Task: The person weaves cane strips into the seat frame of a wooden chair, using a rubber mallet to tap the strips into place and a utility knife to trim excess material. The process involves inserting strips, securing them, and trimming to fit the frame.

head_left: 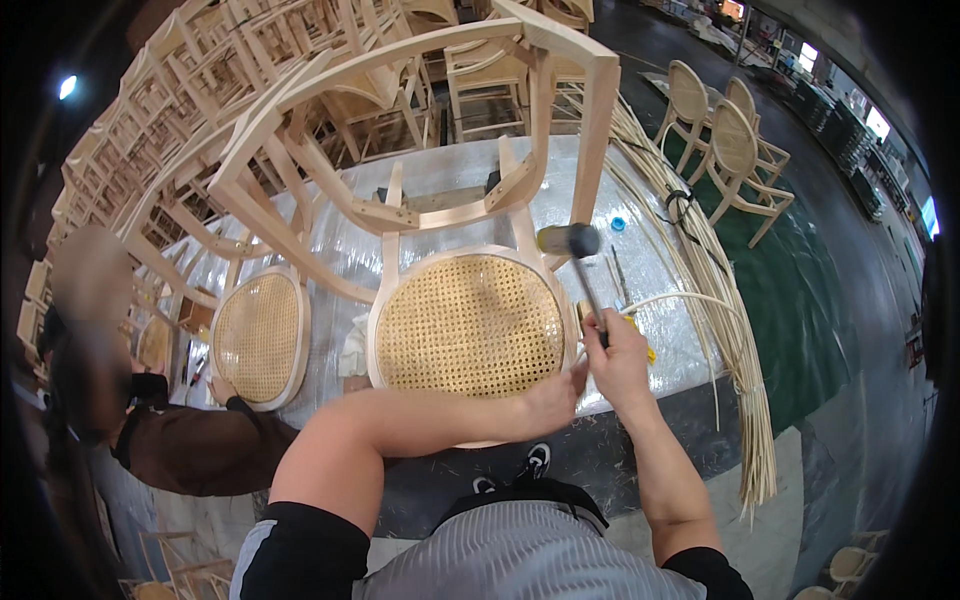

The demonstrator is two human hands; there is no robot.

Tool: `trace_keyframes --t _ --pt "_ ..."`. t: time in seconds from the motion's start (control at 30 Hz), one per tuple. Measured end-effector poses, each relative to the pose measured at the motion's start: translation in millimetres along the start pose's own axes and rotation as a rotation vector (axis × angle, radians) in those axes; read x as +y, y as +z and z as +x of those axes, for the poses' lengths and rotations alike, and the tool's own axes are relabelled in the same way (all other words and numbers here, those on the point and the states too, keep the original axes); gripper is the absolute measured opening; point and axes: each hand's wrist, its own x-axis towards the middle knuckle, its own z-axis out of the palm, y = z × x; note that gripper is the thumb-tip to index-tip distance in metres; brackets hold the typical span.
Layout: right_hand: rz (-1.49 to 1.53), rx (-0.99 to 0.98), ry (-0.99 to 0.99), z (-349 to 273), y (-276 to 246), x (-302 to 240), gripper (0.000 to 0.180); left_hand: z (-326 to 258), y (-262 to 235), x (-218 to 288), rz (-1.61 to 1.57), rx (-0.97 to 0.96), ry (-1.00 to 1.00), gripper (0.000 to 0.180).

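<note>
A chair lies on the plastic-covered table with its oval cane back panel [470,320] facing up and its pale wooden frame [425,215] rising behind. My right hand [618,358] is wrapped round the handle of a mallet [582,240], whose dark head is raised beside the panel's right rim. At the rim's lower right, my left hand [552,402] has its fingers closed on a pale strip. This seems to be the near end of the rattan strip [665,297] that curves in from the right, partly hidden behind my right hand.
A long bundle of rattan strips [735,350] hangs over the table's right edge. Near it lie a blue round item [618,224] and a thin dark tool [618,272]. At left, a co-worker's hand [222,390] touches another cane panel [258,335]. Chair frames [375,85] crowd the background.
</note>
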Motion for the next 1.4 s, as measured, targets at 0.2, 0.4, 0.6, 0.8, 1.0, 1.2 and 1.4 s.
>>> trace_keyframes --t 0.2,0.4,0.6,0.8,1.0,1.2,1.4 --pt "-0.043 -0.070 0.010 7.3 -16.9 -11.0 0.013 30.2 -46.7 -26.8 0.138 -0.199 0.036 0.029" --pt "0.236 -0.083 0.174 27.1 -33.5 -46.7 0.017 17.2 -42.0 -35.3 0.009 -0.160 0.123 0.021" --pt "0.250 0.193 -0.093 96.5 -52.5 -100.0 0.013 25.7 -32.9 -49.4 -0.011 0.008 0.128 0.017" --pt "0.379 0.230 -0.008 76.6 -28.0 -102.3 0.013 4.3 33.5 -73.4 -0.142 0.281 0.064 0.019" --pt "0.310 0.408 0.375 -54.3 -15.3 -40.9 0.013 15.6 16.2 -92.3 -0.119 0.051 0.117 0.022" --pt "0.215 0.501 0.738 -199.4 38.1 -5.3 0.017 19.3 40.1 -101.9 -0.148 0.247 0.120 0.033" --pt "0.040 0.506 0.788 -280.1 104.4 -9.3 0.020 26.7 66.3 -98.7 -0.233 0.419 0.090 0.033"
